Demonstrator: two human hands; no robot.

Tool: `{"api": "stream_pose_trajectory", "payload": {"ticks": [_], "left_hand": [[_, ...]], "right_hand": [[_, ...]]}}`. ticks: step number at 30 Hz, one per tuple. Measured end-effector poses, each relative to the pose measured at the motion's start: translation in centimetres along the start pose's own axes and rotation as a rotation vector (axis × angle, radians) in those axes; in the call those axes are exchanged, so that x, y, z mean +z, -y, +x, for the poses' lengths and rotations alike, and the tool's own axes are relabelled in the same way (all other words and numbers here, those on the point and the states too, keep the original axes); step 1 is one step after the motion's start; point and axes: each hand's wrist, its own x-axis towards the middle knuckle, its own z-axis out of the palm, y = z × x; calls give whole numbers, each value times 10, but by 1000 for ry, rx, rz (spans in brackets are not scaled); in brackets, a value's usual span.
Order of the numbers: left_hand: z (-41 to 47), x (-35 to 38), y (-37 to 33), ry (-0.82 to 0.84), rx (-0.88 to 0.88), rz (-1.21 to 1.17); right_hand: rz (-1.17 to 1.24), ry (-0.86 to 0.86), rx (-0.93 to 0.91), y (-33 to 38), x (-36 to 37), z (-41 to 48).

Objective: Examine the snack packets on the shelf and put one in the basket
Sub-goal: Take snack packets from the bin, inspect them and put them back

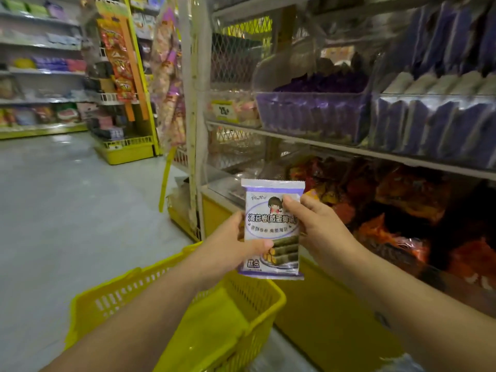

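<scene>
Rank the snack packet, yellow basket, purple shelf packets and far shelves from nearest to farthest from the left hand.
1. snack packet, gripped by the left hand.
2. yellow basket, just below.
3. purple packets, on the shelf up right.
4. far shelves, back left across the aisle.

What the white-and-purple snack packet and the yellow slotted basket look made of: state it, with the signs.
White-and-purple snack packet: likely printed plastic film, slight sheen; crimped, serrated end seals. Yellow slotted basket: probably moulded hard plastic, smooth; uniform colour, slotted walls.

Shop: stocked shelves (349,150), yellow basket (118,294)
</scene>
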Motion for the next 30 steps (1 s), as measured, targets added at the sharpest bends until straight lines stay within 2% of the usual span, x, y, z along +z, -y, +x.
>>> {"api": "stream_pose_trajectory", "payload": {"ticks": [8,17,22,30], "left_hand": [[11,2,10,-233,34,-192],[19,10,17,-159,-17,-321],[20,15,16,-208,-41,-287],[16,18,10,-259,22,-253]], "right_hand": [[-62,90,27,-33,-2,2],[87,-10,130,-23,-12,0],[46,-10,93,-21,-14,-5],[8,-51,80,-17,-18,-3]]}}
